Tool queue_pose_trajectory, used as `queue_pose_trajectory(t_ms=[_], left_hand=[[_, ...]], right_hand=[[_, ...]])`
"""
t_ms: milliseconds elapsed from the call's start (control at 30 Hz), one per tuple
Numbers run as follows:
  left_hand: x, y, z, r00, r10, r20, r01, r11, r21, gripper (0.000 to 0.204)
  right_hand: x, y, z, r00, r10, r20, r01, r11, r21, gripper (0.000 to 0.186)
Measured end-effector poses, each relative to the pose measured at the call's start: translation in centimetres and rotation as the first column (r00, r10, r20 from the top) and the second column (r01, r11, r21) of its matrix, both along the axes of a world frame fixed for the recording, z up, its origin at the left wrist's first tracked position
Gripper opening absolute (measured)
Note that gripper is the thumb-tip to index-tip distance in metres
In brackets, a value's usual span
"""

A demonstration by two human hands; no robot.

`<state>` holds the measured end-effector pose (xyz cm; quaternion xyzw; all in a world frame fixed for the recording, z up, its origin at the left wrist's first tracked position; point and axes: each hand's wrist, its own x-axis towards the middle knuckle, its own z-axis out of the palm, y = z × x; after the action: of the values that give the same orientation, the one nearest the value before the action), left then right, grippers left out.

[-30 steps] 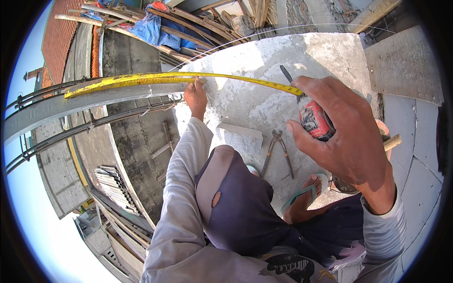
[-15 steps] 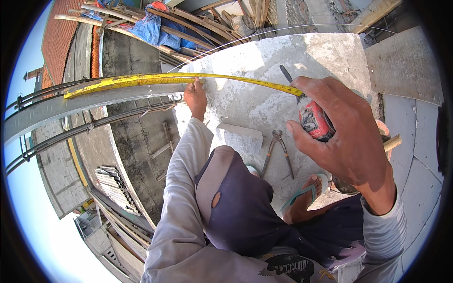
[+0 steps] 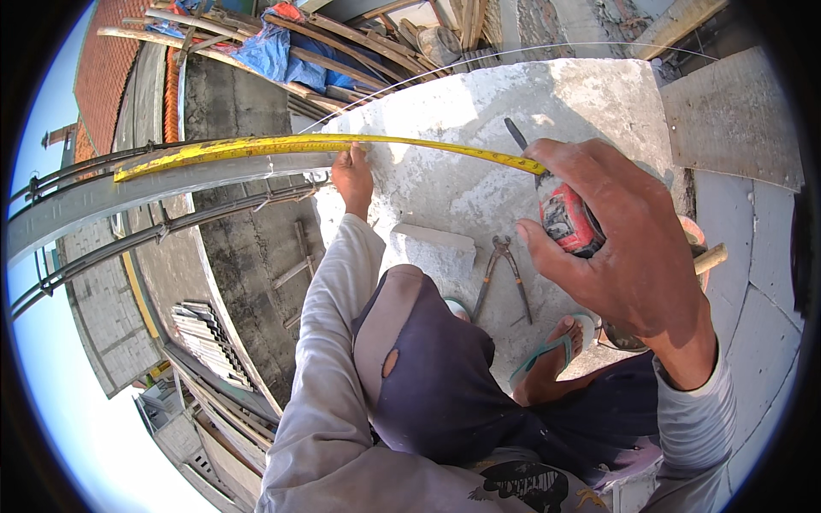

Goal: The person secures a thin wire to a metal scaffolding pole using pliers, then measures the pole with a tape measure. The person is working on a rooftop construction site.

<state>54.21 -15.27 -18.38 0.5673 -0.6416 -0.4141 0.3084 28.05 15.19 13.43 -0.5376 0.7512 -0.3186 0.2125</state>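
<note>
My right hand grips a red and black tape measure, thumb and fingers around its case. From it a yellow blade arcs leftward over a grey metal bar to the bar's left part. There a second strip of blade appears to run back beneath the first, toward my left hand. My left hand is closed at the bar's right end, fingertips pinching at the blade; the exact hold is partly hidden. Pincers lie spread on the concrete below, beside a pale block.
Dark steel rods with ties run alongside the bar, above a drop to lower walls. Wooden poles and blue tarp lie at the far left. A thin white line crosses behind. A wooden handle sticks out at the right, near a board.
The arched blade has sunk slightly toward the bar, closing most of the gap between its two strips. My right hand has shifted a little left; my left hand stays in place.
</note>
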Motion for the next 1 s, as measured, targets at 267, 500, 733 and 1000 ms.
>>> queue_pose_trajectory(t_ms=[267, 500, 733, 1000], left_hand=[[-0.11, 0.14, 0.03, 1.0, 0.003, -0.027, -0.003, 1.0, 0.002, 0.032], [0.1, -0.04, -0.18, 1.0, 0.003, 0.005, -0.003, 1.0, 0.0, 0.032], [-0.01, -0.02, -0.09, 1.0, 0.006, -0.012, -0.006, 1.0, 0.026, 0.031], [-0.24, 0.27, 0.33, 1.0, 0.005, -0.02, -0.005, 1.0, 0.02, 0.03]], right_hand=[[-0.03, 0.06, -0.2, 1.0, 0.001, 0.002, -0.001, 1.0, -0.013, 0.053], [-0.07, 0.12, -0.21, 1.0, 0.0, -0.004, 0.0, 1.0, -0.018, 0.053], [-0.05, 0.14, -0.14, 1.0, -0.004, -0.005, 0.004, 1.0, 0.003, 0.052], [-0.04, 0.15, 0.08, 1.0, -0.01, -0.005, 0.01, 1.0, 0.015, 0.051]])
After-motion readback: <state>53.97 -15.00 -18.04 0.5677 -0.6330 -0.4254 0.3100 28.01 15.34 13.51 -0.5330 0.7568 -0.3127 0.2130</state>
